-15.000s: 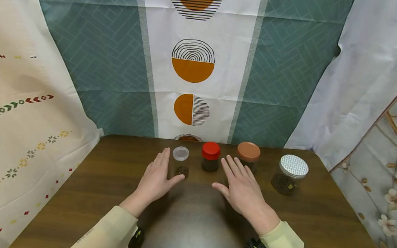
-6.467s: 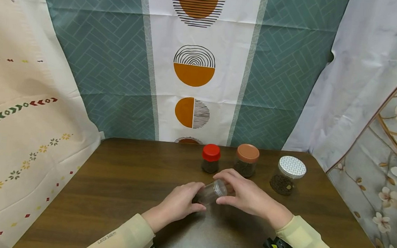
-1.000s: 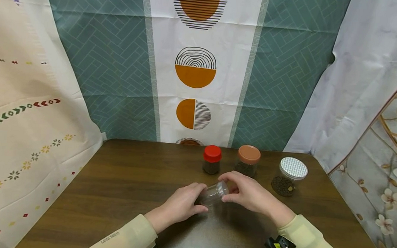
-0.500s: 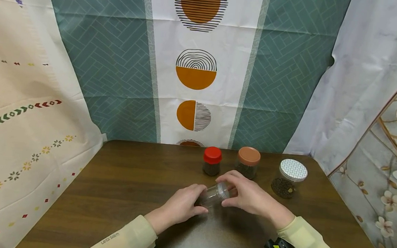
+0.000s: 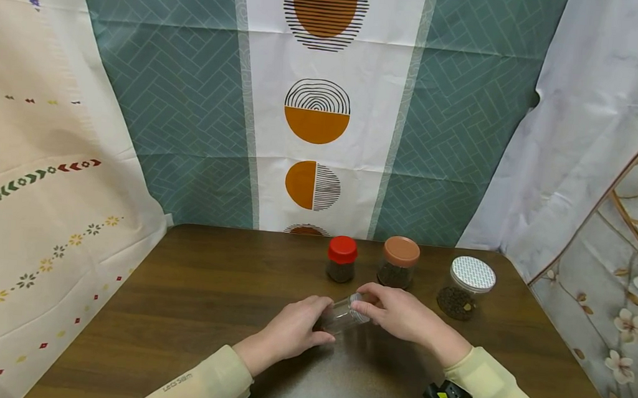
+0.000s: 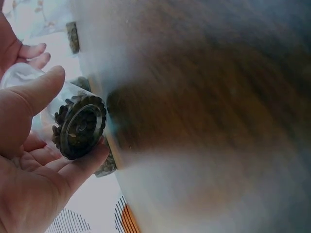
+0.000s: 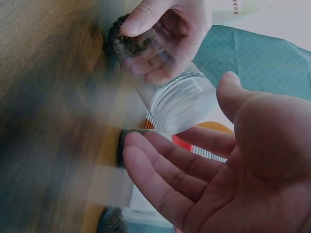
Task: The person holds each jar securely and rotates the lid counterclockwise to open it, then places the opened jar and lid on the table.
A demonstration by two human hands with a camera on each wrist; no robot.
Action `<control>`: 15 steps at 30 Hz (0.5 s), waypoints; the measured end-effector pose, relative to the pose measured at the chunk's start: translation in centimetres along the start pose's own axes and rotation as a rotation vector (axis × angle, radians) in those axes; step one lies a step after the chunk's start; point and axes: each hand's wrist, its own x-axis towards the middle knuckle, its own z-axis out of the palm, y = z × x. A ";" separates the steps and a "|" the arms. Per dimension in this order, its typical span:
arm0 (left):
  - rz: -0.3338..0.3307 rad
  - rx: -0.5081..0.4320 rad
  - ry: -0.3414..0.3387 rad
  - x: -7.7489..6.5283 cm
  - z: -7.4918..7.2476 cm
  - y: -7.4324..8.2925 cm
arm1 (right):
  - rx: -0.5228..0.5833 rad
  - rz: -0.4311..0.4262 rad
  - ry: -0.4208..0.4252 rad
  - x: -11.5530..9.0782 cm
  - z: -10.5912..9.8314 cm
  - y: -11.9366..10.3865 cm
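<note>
A small clear jar (image 5: 340, 317) lies tilted over the table between my hands, with dark grains (image 6: 80, 128) gathered at its base. My left hand (image 5: 293, 325) grips it around the lower part, thumb on one side and fingers on the other. At the upper right end is a ridged transparent lid (image 7: 183, 104). My right hand (image 5: 400, 313) is at this lid, thumb at one side and curved fingers round the other. In the right wrist view the thumb tip is close to the rim; firm contact is hard to tell there.
Behind my hands stand a red-lidded jar (image 5: 342, 259), an orange-lidded jar (image 5: 400, 261) and, at the right, a wider jar with a white patterned lid (image 5: 466, 287). The brown wooden table (image 5: 224, 260) ends at hanging curtains (image 5: 196, 120).
Fifteen seconds ago both hands were flat and the clear jar stood upright. It is now tilted in my left hand. In the last half second my right thumb and fingers shifted round the lid.
</note>
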 end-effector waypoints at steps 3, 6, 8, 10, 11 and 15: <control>-0.002 -0.005 -0.005 0.0 0.0 0.0 | -0.002 -0.028 0.002 0.0 0.0 0.1; 0.000 -0.004 -0.007 0.0 0.0 0.0 | -0.001 -0.047 -0.002 -0.1 -0.1 0.0; 0.003 -0.001 -0.006 -0.1 0.0 0.0 | 0.003 -0.058 -0.007 -0.1 -0.2 0.1; 0.004 0.000 -0.007 0.0 0.0 0.0 | 0.011 -0.073 -0.010 -0.2 -0.3 0.1; 0.005 0.001 -0.007 0.0 0.0 0.0 | 0.014 -0.084 -0.011 -0.2 -0.3 0.1; 0.001 -0.006 -0.012 0.0 0.0 0.0 | 0.021 -0.143 -0.011 -0.3 -0.5 0.3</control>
